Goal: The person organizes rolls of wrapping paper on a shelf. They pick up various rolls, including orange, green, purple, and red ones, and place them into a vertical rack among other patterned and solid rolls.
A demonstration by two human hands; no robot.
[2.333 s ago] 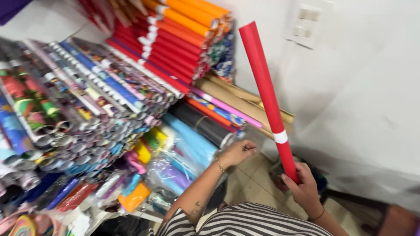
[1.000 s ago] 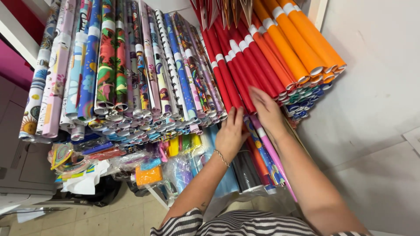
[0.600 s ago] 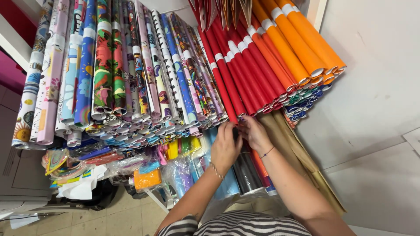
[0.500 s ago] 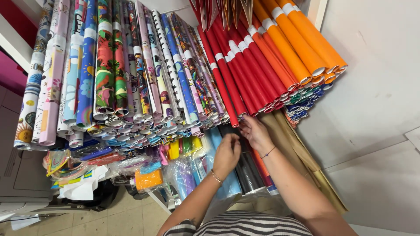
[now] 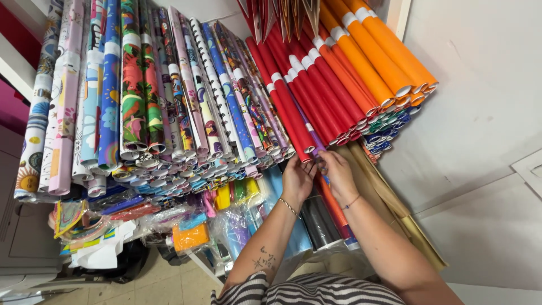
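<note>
Patterned paper rolls (image 5: 141, 101) stacked left; orange rolls (image 5: 384, 56) top right; brown paper rolls (image 5: 389, 197) against white wall (image 5: 485, 113).

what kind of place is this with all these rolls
Probably a stationery or gift-wrap shop: stacked patterned paper rolls, solid red rolls and orange rolls, with both hands at the stack.

Both hands, left hand (image 5: 296, 179) and right hand (image 5: 337, 168), at a purple roll (image 5: 314, 141) beneath red rolls (image 5: 316, 90).

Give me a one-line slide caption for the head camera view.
Left hand and right hand meet at a thin purple paper roll between red paper rolls and patterned wrapping-paper rolls.
</note>
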